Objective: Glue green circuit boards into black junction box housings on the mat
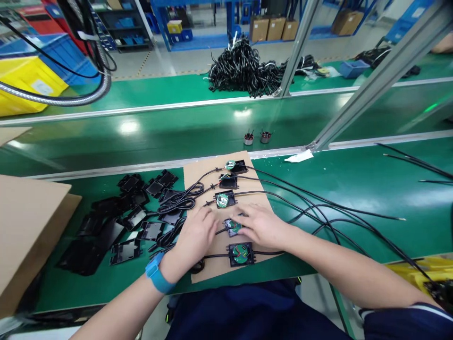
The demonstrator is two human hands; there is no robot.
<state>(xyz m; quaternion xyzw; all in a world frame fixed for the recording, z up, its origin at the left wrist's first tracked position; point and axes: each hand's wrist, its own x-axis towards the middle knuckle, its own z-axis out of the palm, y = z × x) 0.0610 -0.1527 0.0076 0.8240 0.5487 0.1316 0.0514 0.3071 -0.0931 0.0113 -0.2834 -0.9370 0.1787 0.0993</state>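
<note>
My left hand [200, 230] is bent over a black cable [221, 231] just left of a small black plastic housing [229, 233]. The fingertips are partly hidden, but the cable comes out from under them. My right hand [261, 225] lies over the right side of that housing, fingers apart, touching the green circuit board [235, 226] in it. Nearer me, another housing [231, 259] holds a round green board [241, 253] with red and yellow wires. Beyond my hands lies a housing [231, 198] with a tilted board [222, 200], and two more housings farther off.
A cardboard sheet [198, 170] lies under the row. Loose black housings [136, 217] and coiled cables [177, 204] crowd the left, beside a cardboard box [28, 226]. Long cables [339, 218] trail right. Behind the metal frame [304, 42] sits a heap of black cables [244, 68].
</note>
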